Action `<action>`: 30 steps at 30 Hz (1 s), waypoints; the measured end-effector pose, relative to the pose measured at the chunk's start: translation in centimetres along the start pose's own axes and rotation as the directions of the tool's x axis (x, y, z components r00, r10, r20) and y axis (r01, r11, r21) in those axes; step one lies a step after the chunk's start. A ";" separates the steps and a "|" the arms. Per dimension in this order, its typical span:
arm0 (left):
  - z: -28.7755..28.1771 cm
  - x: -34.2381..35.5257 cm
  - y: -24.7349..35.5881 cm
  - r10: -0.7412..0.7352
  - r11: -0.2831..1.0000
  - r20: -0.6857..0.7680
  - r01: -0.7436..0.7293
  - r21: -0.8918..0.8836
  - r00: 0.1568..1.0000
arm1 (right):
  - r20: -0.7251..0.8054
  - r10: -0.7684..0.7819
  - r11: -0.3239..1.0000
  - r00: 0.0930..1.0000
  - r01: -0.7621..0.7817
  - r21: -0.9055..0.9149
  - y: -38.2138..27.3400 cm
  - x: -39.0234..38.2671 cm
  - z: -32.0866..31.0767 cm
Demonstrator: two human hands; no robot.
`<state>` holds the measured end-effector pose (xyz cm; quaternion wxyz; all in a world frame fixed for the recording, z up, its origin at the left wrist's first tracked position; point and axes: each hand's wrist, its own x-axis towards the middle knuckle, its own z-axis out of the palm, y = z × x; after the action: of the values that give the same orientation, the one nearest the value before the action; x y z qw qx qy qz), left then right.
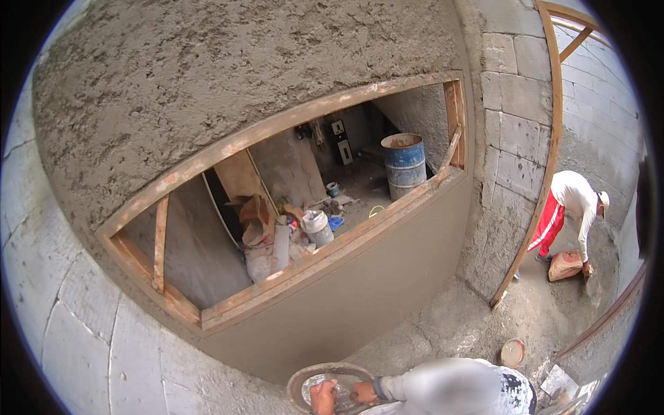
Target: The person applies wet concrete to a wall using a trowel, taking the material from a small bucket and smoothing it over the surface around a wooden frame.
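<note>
Grey plaster [277, 62] covers the wall above the timber window frame [290, 124], my landmark on this feed; directly below that frame, at the lower edge of my view, I see the round mixing basin [296, 379], something wet and shiny inside it; a bare hand [323, 398] with curled fingers is over the basin's near side; I cannot tell whether it is the wearer's left or right or a co-worker's, nor what it pinches; beside it a grey-sleeved hand [364, 392], seemingly of the blurred co-worker, reaches into the basin, its grip unclear to me; below and right of the frame sits a small round pail [513, 353]; farther right a second worker [573, 197] in red trousers bends with one arm down beside a brown paper sack [566, 265]; through the frame I make out a blue steel drum [404, 166] and a white open-topped container [317, 228].
</note>
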<state>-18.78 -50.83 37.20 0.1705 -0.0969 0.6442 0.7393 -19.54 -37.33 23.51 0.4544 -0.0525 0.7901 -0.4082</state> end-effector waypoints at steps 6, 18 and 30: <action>2.9 -0.1 0.8 -0.007 0.998 0.192 -0.005 0.065 0.981 | -0.042 -0.048 0.814 0.998 0.064 0.577 1.1 -6.1 -0.4; -0.2 2.8 2.8 -0.239 0.862 0.126 0.270 -0.430 0.963 | -0.070 -0.321 0.317 0.945 0.176 0.932 3.4 -14.3 -1.9; -10.2 5.4 -2.9 -0.287 0.833 -0.140 0.174 -0.525 0.948 | -0.999 0.020 -0.065 -0.031 0.997 -0.033 -10.2 -32.9 -13.9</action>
<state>-23.48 -59.90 31.00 0.1572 -0.2942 0.4254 0.8413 -13.95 -20.84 56.35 -0.3631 0.0005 0.3607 -0.8591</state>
